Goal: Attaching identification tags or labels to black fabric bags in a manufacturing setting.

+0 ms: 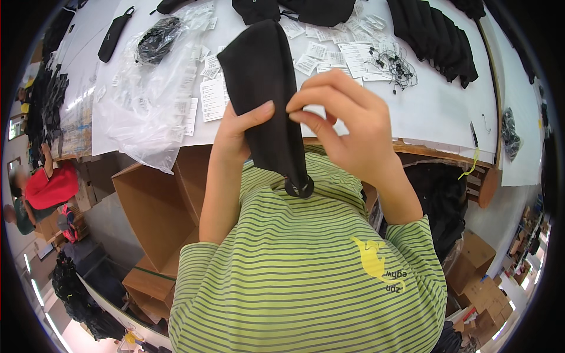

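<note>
A long black fabric pouch (pixel 259 65) is held up in front of my chest, tilted, with a small loop (pixel 300 187) at its lower end. My left hand (pixel 238 132) is closed round its left side, thumb lying across the front. At the pouch's right edge, the thumb and index finger of my right hand (pixel 350 120) pinch together. What is between those fingertips is too small to make out. The other fingers of that hand are bent and raised off the pouch.
On the white table lie a clear plastic bag (pixel 147 112) with black items, paper tags (pixel 318 50), tangled black cords (pixel 394 65), a row of black pouches (pixel 432 41) and another pouch (pixel 116 34). An open cardboard box (pixel 156 206) stands below. A person in red (pixel 53 182) is far left.
</note>
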